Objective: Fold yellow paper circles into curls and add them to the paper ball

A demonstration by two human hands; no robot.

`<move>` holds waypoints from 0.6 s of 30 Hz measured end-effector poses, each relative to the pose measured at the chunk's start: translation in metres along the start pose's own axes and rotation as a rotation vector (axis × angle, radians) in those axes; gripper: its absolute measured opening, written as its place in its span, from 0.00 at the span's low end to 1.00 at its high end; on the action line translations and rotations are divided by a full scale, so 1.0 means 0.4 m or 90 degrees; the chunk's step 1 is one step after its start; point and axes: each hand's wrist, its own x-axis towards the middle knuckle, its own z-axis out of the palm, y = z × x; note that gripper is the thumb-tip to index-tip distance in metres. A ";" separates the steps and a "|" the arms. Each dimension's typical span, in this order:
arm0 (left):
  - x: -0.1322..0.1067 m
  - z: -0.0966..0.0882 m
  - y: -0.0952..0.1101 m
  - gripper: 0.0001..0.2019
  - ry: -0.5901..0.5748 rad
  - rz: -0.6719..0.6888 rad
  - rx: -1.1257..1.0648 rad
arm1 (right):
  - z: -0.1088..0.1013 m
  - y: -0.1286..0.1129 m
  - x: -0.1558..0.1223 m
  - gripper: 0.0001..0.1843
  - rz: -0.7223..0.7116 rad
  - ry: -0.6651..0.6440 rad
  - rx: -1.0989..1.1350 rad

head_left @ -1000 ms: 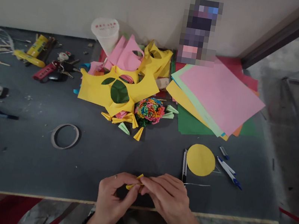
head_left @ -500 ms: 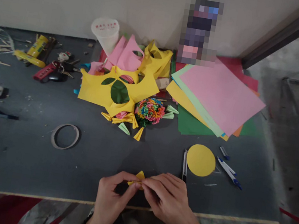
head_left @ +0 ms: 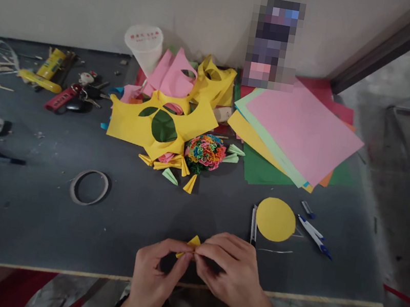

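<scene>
Near the table's front edge, a small folded piece of yellow paper [head_left: 194,241] is pinched between my two hands. My left hand [head_left: 157,270] grips its left side between thumb and forefinger. From the right, the thumb and fingertips of my right hand [head_left: 229,266] close on it, hiding part of the folds. Just beyond my right hand lie a utility knife [head_left: 253,224] and a yellow paper circle [head_left: 276,220]. Farther off are small folded yellow [head_left: 190,184] and green paper pieces [head_left: 171,176], beside a cluster of colourful rolled paper [head_left: 205,152].
Cut yellow sheets [head_left: 128,123] and pink scraps lie at the back, near a lidded cup [head_left: 145,50]. Stacked coloured paper [head_left: 302,127] and a compass [head_left: 314,237] are on the right. A tape ring [head_left: 72,187], keys [head_left: 92,94], glue and sticks lie left.
The yellow paper has turned and shows less of its surface between my fingertips. My right hand has shifted slightly, uncovering more of a thin pale strip behind it.
</scene>
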 end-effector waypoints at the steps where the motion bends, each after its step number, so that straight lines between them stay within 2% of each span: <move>1: 0.000 -0.002 0.004 0.05 0.004 0.005 0.000 | -0.001 0.000 0.000 0.07 0.000 -0.002 -0.006; 8: 0.002 -0.015 0.012 0.05 -0.013 0.031 -0.010 | -0.013 0.009 -0.020 0.06 -0.068 -0.007 -0.046; 13: 0.001 -0.009 0.000 0.05 -0.016 0.008 -0.019 | -0.013 0.009 -0.025 0.06 -0.068 -0.023 -0.059; 18: 0.004 -0.006 -0.004 0.06 -0.018 -0.022 -0.031 | -0.008 0.007 -0.007 0.04 -0.046 -0.004 -0.017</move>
